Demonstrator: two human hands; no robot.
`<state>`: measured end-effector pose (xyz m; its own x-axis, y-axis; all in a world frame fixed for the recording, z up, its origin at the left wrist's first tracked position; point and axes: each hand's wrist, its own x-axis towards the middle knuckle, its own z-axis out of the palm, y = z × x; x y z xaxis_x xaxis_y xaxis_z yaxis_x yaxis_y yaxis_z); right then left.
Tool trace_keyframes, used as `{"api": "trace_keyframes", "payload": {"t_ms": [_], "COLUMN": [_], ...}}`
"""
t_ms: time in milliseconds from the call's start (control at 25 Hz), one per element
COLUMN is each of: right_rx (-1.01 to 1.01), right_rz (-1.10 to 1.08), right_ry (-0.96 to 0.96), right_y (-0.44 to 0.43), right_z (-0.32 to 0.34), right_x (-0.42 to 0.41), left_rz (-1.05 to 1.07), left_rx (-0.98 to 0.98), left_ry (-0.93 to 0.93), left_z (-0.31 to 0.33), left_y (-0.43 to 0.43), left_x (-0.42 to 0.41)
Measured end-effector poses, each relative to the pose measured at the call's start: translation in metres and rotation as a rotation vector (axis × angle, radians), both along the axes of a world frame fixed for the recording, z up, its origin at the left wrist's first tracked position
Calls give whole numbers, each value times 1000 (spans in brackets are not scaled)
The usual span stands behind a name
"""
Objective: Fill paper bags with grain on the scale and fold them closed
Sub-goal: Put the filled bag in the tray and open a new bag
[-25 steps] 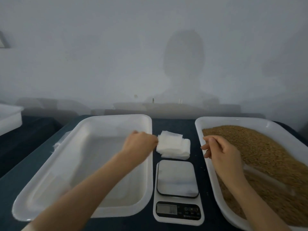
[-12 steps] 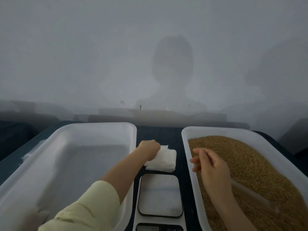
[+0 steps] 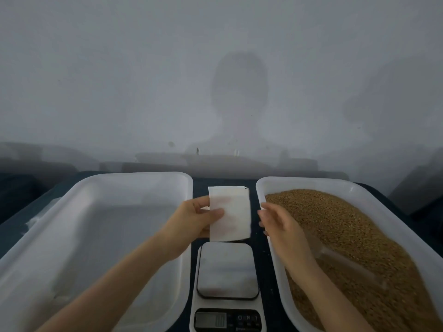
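- A white plastic tray (image 3: 134, 175) sits on the left side of the table (image 3: 14, 226).
- The table is covered in dark blue.
- Behind it, a pale grey wall (image 3: 107, 80) carries a head-and-shoulders shadow (image 3: 239, 92).

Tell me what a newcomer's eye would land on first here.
The white paper bag, pinched flat in the left hand at centre just beyond the kitchen scale, draws the eye first. Next comes the brown grain heaped in the white tray on the right, with the right hand hovering open beside the bag.
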<state>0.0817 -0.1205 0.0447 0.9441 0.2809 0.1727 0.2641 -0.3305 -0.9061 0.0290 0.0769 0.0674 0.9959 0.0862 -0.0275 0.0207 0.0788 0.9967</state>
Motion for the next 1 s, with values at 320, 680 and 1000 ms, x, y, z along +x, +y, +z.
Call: {"api": "trace_keyframes", "payload": {"t_ms": [320, 680, 1000], "right_rx": [16, -290, -145], "right_rz": [162, 153, 316], "right_ry": [-70, -253, -345], "right_y": [4, 10, 14], "right_z": [2, -11, -9], "right_x": [-11, -6, -28], "left_rz": [-1, -34, 49], "left_rx": [-118, 270, 92], "left_ry": [102, 76, 50], "left_z": [-20, -26, -27], "left_y": [-9, -15, -16], "left_x": [-28, -29, -38]}}
